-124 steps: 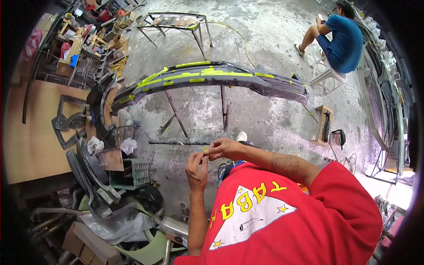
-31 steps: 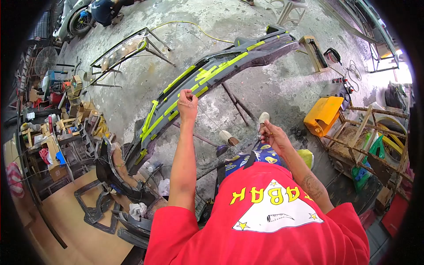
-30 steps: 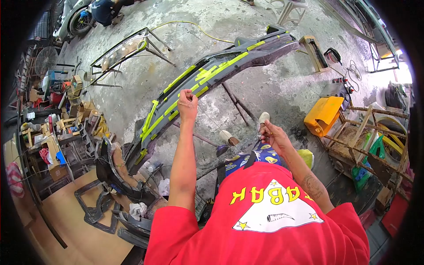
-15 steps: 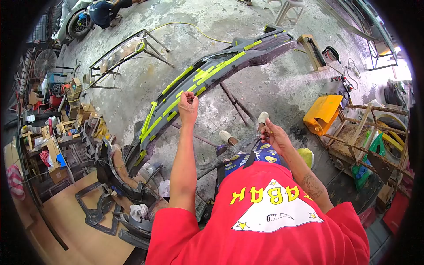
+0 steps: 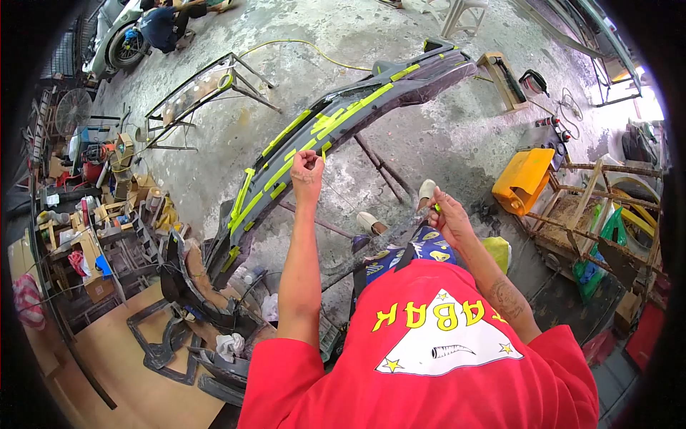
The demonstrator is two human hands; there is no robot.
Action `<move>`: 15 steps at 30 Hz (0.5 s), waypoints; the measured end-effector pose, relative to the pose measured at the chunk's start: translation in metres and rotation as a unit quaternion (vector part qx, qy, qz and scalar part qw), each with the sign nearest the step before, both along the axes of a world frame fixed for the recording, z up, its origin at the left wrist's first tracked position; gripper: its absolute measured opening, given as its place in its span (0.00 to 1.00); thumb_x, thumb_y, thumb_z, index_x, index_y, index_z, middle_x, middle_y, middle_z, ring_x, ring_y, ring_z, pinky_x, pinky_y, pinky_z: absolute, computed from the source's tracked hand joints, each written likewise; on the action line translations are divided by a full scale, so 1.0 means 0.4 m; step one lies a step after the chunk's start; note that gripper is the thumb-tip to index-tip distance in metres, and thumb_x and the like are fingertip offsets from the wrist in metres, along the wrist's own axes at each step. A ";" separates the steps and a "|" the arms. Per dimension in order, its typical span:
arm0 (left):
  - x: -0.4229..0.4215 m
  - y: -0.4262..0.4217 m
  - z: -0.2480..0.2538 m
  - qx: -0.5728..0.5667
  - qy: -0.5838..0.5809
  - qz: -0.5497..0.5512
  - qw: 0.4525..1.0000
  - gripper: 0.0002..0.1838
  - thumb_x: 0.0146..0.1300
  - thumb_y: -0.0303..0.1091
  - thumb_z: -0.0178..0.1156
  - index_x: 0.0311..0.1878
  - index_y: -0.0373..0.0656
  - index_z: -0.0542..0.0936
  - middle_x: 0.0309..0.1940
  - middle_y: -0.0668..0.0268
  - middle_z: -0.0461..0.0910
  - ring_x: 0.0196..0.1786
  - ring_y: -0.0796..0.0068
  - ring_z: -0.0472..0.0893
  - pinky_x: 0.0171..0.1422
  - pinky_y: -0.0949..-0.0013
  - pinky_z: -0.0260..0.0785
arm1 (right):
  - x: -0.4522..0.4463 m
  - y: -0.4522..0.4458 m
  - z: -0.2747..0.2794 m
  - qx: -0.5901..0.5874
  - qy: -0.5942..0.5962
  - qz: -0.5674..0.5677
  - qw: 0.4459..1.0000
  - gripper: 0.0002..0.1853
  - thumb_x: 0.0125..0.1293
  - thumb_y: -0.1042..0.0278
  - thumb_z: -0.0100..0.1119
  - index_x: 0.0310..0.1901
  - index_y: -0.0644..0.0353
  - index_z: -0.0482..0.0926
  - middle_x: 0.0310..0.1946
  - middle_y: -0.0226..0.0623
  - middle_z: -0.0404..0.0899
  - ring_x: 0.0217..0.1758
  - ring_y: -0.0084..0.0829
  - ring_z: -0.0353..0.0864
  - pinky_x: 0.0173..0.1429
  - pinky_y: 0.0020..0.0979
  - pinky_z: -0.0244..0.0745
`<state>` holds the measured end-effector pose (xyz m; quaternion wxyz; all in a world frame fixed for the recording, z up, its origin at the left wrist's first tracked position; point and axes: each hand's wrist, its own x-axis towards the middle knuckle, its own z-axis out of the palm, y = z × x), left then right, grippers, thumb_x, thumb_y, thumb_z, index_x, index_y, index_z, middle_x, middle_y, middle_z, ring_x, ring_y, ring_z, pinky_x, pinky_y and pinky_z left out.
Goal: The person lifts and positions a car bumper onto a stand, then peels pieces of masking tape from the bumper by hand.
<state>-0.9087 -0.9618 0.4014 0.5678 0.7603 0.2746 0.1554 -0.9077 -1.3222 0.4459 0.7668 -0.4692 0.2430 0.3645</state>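
A long grey car bumper (image 5: 275, 166) lies diagonally ahead of me on a stand, with strips of yellow-green masking tape (image 5: 351, 116) along it. My left hand (image 5: 307, 177) is over its near edge, fingers pinched together. A short strip of yellow-green tape (image 5: 323, 153) stands up at those fingertips and seems held by them. Lower and to the right, my right hand (image 5: 451, 220) is closed in front of my body. Between its thumb and fingers shows a small yellow-green piece of tape (image 5: 437, 207).
A metal-framed stand (image 5: 193, 96) is beyond the bumper. To the right are an orange plastic container (image 5: 525, 182) and a rusty metal frame (image 5: 572, 200). Clutter and black trim parts (image 5: 168, 336) lie at left. A person (image 5: 161, 28) crouches by a car wheel.
A tape strip now stands up at my left fingertips, and that hand has shifted slightly. My right hand is a little lower, with the yellow-green piece now showing in its fingers.
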 end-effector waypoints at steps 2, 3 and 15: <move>0.000 -0.002 0.005 -0.005 -0.006 -0.001 1.000 0.12 0.60 0.28 0.65 0.44 0.33 0.76 0.31 0.69 0.79 0.31 0.84 0.73 0.37 0.77 0.68 | -0.002 0.005 -0.003 0.008 -0.007 -0.006 1.000 0.16 0.70 0.49 0.64 0.37 0.52 0.74 0.32 0.27 0.75 0.27 0.19 0.73 0.32 0.24 0.73; 0.000 -0.003 0.005 -0.011 -0.013 -0.001 1.000 0.12 0.60 0.28 0.66 0.44 0.33 0.77 0.31 0.69 0.79 0.31 0.84 0.73 0.37 0.77 0.68 | -0.005 0.007 -0.004 0.006 -0.018 -0.008 1.000 0.15 0.70 0.51 0.65 0.37 0.52 0.75 0.32 0.26 0.75 0.28 0.18 0.73 0.33 0.24 0.72; -0.025 -0.040 0.044 -0.055 -0.018 -0.007 0.998 0.12 0.61 0.28 0.65 0.45 0.35 0.77 0.33 0.70 0.78 0.31 0.86 0.69 0.35 0.78 0.65 | 0.008 0.017 -0.002 -0.003 -0.019 0.001 1.000 0.17 0.71 0.49 0.63 0.35 0.53 0.75 0.30 0.25 0.73 0.22 0.17 0.67 0.27 0.23 0.66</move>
